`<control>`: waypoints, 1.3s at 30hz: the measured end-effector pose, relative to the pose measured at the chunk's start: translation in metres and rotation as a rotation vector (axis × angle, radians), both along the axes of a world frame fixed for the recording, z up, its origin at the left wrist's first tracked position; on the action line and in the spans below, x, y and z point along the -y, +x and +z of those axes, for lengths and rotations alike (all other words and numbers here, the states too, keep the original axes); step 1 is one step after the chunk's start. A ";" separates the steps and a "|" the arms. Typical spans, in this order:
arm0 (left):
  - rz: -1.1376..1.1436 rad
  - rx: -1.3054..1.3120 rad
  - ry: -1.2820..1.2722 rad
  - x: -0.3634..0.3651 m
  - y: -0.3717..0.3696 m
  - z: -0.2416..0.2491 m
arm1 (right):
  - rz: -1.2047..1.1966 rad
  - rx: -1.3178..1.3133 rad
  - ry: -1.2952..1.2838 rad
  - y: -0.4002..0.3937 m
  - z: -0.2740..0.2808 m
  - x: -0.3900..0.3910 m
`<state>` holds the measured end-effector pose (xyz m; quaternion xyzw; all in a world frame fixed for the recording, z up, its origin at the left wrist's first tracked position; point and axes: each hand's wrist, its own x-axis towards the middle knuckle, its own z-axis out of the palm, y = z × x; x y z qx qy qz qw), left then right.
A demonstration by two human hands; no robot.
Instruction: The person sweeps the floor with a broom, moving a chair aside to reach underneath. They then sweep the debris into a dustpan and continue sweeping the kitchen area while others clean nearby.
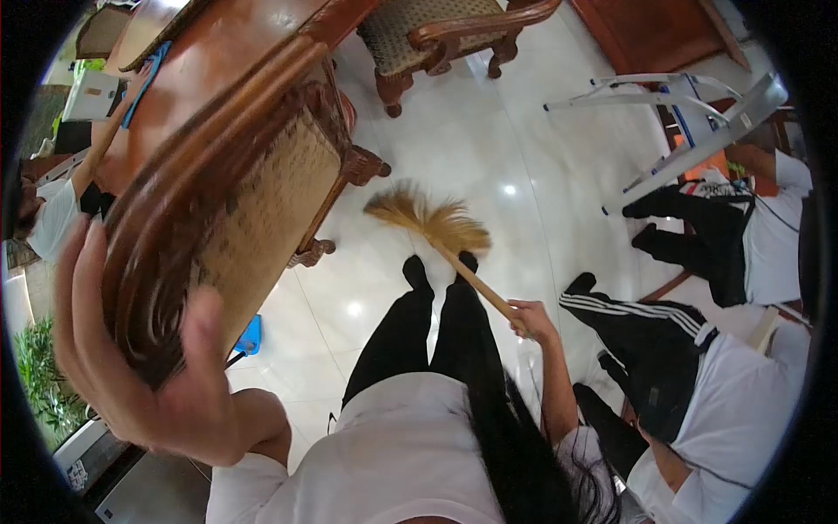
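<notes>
Right hand (534,323) is clamped around the broom (449,256) near its upper end, apparently for reach, its head toward the floor (515,201). Left hand (148,375), spread, straddles the chair (271,188), perhaps steadying it; grip cannot be confirmed.

Polished wooden table (205,61) at upper left, a person (55,218) in white reaching a blue cloth (147,83) over it, carved armchair (397,48) beyond, metal stepladder (755,106), two people (711,375) in black trousers at right, leafy plant (39,375).

white short-sleeved shirt (393,454) | black trousers (390,341) | black socks (417,272)
</notes>
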<state>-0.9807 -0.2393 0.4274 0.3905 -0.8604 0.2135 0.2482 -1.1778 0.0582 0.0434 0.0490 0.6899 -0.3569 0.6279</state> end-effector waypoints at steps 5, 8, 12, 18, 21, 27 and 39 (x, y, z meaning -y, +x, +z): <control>-0.547 -0.277 -0.431 0.000 0.135 0.009 | -0.185 -0.215 0.099 0.010 0.122 -0.057; 0.148 -0.485 -0.396 -0.017 0.156 -0.021 | -0.066 -0.516 -0.018 -0.016 0.107 -0.039; 0.346 -0.472 -0.176 0.001 0.214 -0.054 | -0.061 -0.692 -0.322 -0.076 -0.008 0.100; 0.388 -0.393 -0.236 0.014 0.220 -0.039 | 0.095 -0.866 -0.130 -0.073 -0.139 0.295; 0.417 -0.334 -0.285 0.016 0.222 -0.032 | 0.141 -1.014 0.053 -0.035 -0.158 0.280; 0.352 -0.278 -0.279 0.022 0.223 -0.027 | 0.553 -1.168 0.091 0.013 -0.192 0.115; 0.325 -0.336 -0.128 0.038 0.217 -0.025 | 0.223 -0.435 0.235 0.161 -0.076 -0.148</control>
